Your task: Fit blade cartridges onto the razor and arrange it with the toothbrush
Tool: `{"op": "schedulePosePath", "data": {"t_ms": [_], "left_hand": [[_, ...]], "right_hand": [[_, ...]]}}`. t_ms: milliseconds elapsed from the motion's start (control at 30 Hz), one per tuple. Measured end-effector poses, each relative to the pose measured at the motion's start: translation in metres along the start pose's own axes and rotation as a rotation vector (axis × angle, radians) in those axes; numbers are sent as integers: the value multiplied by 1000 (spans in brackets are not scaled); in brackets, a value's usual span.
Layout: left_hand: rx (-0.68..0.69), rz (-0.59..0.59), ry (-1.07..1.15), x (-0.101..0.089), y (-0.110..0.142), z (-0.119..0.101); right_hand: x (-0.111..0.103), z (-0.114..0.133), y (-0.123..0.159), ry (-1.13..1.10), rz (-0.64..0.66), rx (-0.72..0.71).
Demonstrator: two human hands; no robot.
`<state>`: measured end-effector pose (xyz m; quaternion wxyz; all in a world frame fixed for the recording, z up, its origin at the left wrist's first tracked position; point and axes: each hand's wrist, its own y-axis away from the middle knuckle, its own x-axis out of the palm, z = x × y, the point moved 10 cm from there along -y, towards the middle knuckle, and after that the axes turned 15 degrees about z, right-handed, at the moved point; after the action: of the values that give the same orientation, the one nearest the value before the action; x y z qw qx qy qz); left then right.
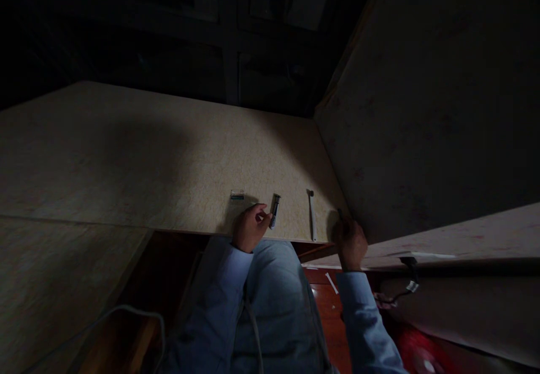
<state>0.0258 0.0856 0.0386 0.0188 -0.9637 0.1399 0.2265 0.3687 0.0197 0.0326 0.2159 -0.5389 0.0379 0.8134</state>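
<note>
My left hand (250, 228) rests at the front edge of the counter, fingers loosely curled and a gap between thumb and forefinger. Its thumb tip is at the handle of a dark razor (275, 212), touching or very close to it. Behind that hand lies a small clear case (237, 195) with a dark strip inside. A toothbrush (313, 216) with a pale handle and dark bristles lies between my hands, head away from me. Against the wall on the right, my right hand (352, 243) is closed; a thin dark tip sticks out beyond its fingers, the rest hidden.
The pale counter (202, 149) meets a wall (430, 138) on the right and dark window panes (230, 53) at the back. A cable (139, 310) loops at lower left. A black cord (410, 284) hangs at right, and a white strip (332, 283) lies on the reddish floor.
</note>
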Motion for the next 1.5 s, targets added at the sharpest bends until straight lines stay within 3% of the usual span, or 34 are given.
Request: {"op": "schedulePosePath", "data": {"t_ms": [267, 400, 567, 667, 767, 967, 1100, 1333, 1500], "left_hand": [[49, -80, 159, -20, 5, -4], [27, -209, 228, -51, 10, 9], [-40, -406, 143, -96, 21, 34], [-65, -452, 52, -108, 25, 44], [-44, -460, -79, -109, 24, 44], [40, -338, -294, -95, 8, 32], [29, -223, -405, -89, -5, 28], [43, -48, -574, -88, -15, 14], [94, 116, -631, -81, -28, 3]], "right_hand": [[-2, 2, 2, -37, 13, 14], [-4, 0, 1, -101, 49, 35], [-11, -1, 3, -333, 89, 46], [-20, 16, 12, -410, 78, 16], [-21, 52, 23, -470, 129, -58], [6, 139, 34, -623, 439, -213], [34, 177, 31, -546, 578, -257], [61, 191, 23, -89, 582, -140], [65, 191, 25, 6, 527, -160]]}}
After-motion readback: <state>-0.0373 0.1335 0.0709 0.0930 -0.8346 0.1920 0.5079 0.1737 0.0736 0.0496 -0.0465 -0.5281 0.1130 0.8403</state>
